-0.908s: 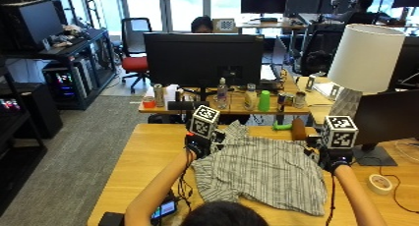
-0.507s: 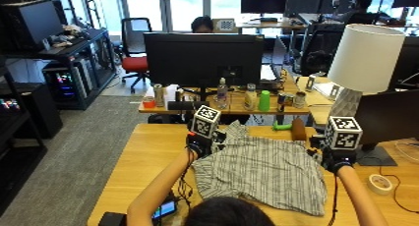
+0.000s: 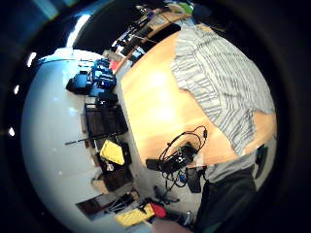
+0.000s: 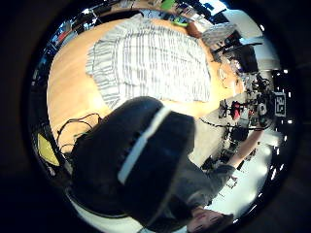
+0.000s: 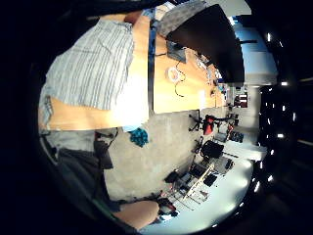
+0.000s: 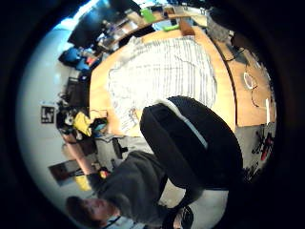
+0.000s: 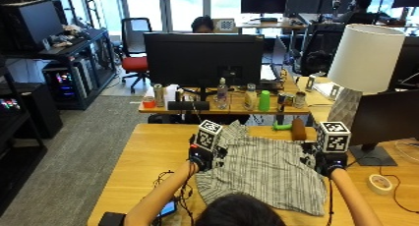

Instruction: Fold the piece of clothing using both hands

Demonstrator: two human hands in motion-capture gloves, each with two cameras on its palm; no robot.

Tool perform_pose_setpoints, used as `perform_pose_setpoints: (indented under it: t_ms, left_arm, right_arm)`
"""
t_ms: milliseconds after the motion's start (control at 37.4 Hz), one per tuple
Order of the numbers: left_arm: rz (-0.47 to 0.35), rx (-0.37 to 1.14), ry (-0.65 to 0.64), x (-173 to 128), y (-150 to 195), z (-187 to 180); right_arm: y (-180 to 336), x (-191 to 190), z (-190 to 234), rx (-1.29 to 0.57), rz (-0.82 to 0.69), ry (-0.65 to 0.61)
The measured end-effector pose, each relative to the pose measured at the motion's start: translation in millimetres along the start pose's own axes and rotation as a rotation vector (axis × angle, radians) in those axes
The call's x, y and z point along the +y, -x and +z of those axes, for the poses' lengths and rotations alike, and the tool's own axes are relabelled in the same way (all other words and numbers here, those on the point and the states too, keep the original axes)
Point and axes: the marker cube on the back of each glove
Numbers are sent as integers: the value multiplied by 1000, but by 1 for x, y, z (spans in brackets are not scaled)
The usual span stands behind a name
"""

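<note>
A grey-and-white striped garment [image 7: 268, 169] lies spread flat on the wooden table [image 7: 131, 157], a little rumpled at its far edge. My left hand [image 7: 201, 159] is at the garment's left edge and my right hand [image 7: 326, 163] at its right edge. Both hover above the cloth and hold nothing. The palm views look down on the whole garment [image 3: 218, 82] [image 4: 150, 63] [image 5: 93, 68] [image 6: 162, 76] from some height. A gloved thumb [image 4: 141, 160] fills the near part of the left thumb side view, and the other thumb [image 6: 190, 143] does the same on the right.
A brown cylinder [image 7: 298, 128] and a green object [image 7: 282, 127] lie just beyond the garment. A roll of tape [image 7: 379, 183] and a monitor's base [image 7: 370, 155] are at the right. Cables and a phone [image 7: 170, 206] sit at the near left.
Both hands have drawn slightly nearer the person, the left one more. The garment lies as before.
</note>
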Motion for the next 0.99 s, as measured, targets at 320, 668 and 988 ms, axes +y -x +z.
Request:
perform_pose_setpoints:
  t_ms: [320, 668, 988]
  left_arm:
    - [166, 102, 244, 16, -69, 130]
    - [157, 117, 340, 4, -89, 208]
    - [154, -33, 321, -26, -86, 254]
  right_arm:
    - [18, -12, 118, -26, -111, 231]
    - [11, -27, 231, 32, -91, 395]
    - [15, -27, 279, 110, -49, 346]
